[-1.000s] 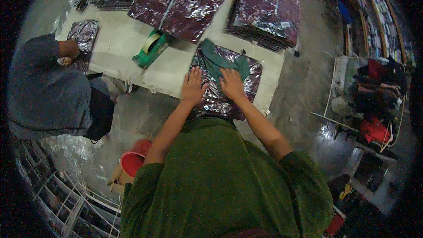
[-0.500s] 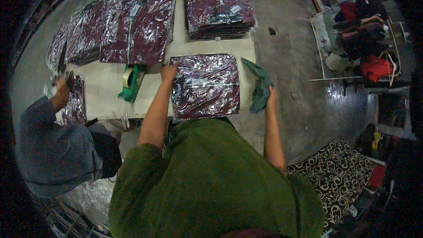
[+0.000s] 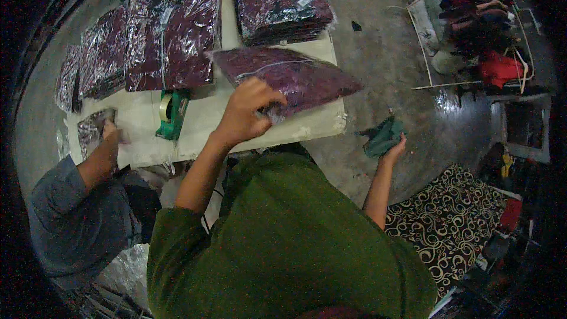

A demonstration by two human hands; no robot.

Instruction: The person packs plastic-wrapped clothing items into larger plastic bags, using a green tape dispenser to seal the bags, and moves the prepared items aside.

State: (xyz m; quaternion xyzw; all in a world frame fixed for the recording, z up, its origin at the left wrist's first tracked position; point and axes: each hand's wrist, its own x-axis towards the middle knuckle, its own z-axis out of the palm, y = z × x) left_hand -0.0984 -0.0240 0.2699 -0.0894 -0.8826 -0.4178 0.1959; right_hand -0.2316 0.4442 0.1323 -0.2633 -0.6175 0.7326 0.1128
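Note:
My left hand (image 3: pixel 245 109) is closed on the near corner of a flat maroon garment (image 3: pixel 298 77) packed in clear, shiny plastic. That bagged garment is tilted, its right end reaching past the table's right edge, and it is slightly blurred by motion. Off to the right, beyond the table, my right hand (image 3: pixel 394 150) holds a crumpled dark green cloth (image 3: pixel 383 136) in its fingers. Just behind the lifted pack stands a neat stack of similar bagged maroon garments (image 3: pixel 280 3).
A green tape dispenser (image 3: pixel 172 115) stands on the pale table (image 3: pixel 139 133). More bagged stacks (image 3: pixel 171 38) line its far left side. At left, a co-worker's hand (image 3: pixel 110 133) touches a bagged piece. A clothes rack (image 3: pixel 422 47) and a patterned cloth (image 3: pixel 452 230) are on the right.
The bagged garment, flat on the table before, is now lifted and turned, swinging right and away. My left hand moved from its far left corner to its near side. The green cloth moved right and down.

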